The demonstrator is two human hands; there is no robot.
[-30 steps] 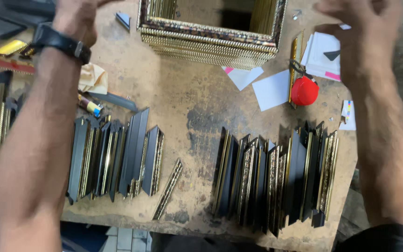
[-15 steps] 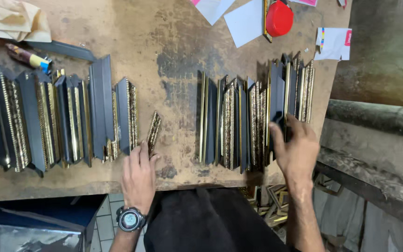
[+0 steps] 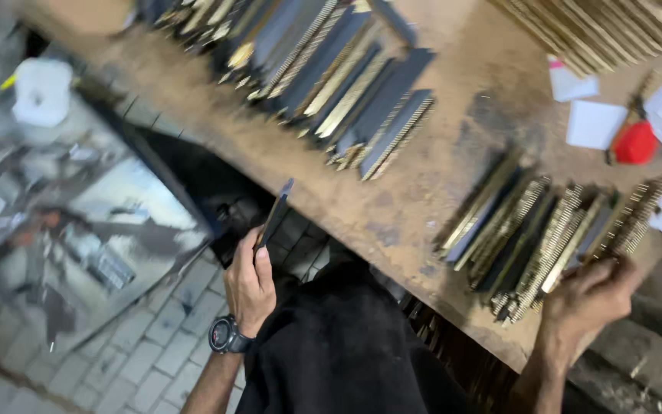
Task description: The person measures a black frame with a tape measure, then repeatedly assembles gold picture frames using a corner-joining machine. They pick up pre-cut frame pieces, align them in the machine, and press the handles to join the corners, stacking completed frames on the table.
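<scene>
Since half a second ago, the left hand [image 3: 248, 285] has come off the wooden workbench [image 3: 392, 192] and now hangs below its near edge, fingers curled around one dark strip of frame moulding [image 3: 275, 214] that points up toward the bench. A black wristwatch [image 3: 226, 336] sits on that wrist. The right hand [image 3: 588, 297] has stayed at the bench's right end, fingers bent and resting against the near ends of the right bundle of gilt and dark moulding pieces [image 3: 545, 230]; whether it grips any is unclear. Farther along the bench lies the left bundle of mouldings [image 3: 331, 84]. Beyond the right bundle, a red round object [image 3: 636, 142] sits among white paper slips [image 3: 595, 123].
</scene>
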